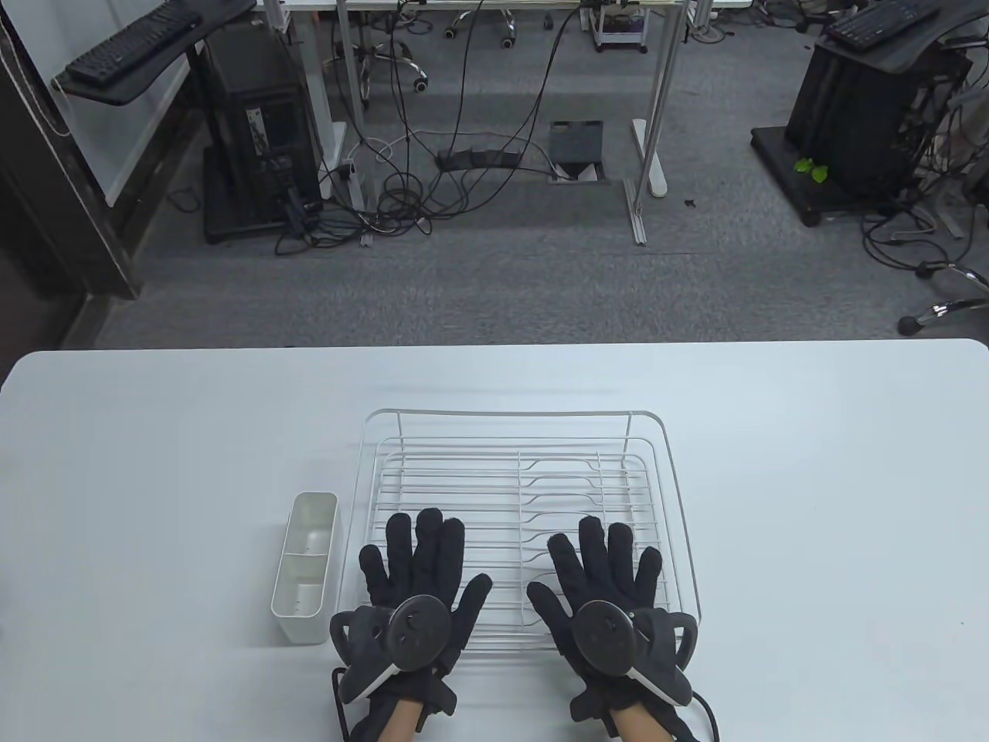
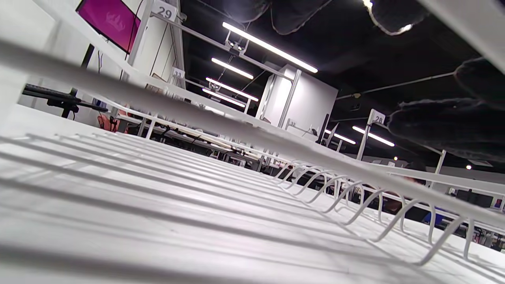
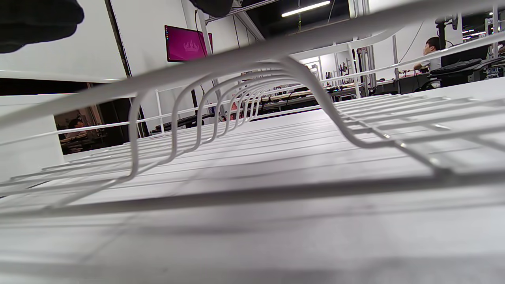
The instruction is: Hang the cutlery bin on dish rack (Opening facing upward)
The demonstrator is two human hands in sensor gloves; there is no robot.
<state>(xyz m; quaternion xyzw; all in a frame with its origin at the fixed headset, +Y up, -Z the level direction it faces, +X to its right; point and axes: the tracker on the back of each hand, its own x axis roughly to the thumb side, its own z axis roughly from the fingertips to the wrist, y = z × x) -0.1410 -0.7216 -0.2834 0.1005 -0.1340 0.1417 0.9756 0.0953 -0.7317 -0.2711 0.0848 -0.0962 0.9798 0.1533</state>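
Note:
A white wire dish rack [image 1: 525, 433] stands on the white table at the centre front. A cream cutlery bin [image 1: 307, 566] with two compartments stands upright on the table just left of the rack, opening up, apart from it. My left hand [image 1: 417, 564] lies flat with fingers spread over the rack's front left part. My right hand [image 1: 603, 568] lies flat with fingers spread over the rack's front right part. Neither hand holds anything. The wrist views show the rack wires from low down [image 2: 315, 185] [image 3: 244, 102], with gloved fingertips [image 2: 446, 126] at the top.
The white table [image 1: 811, 479] stretches wide on both sides of the rack. Beyond its far edge lie grey carpet, desk legs, cables and computer towers.

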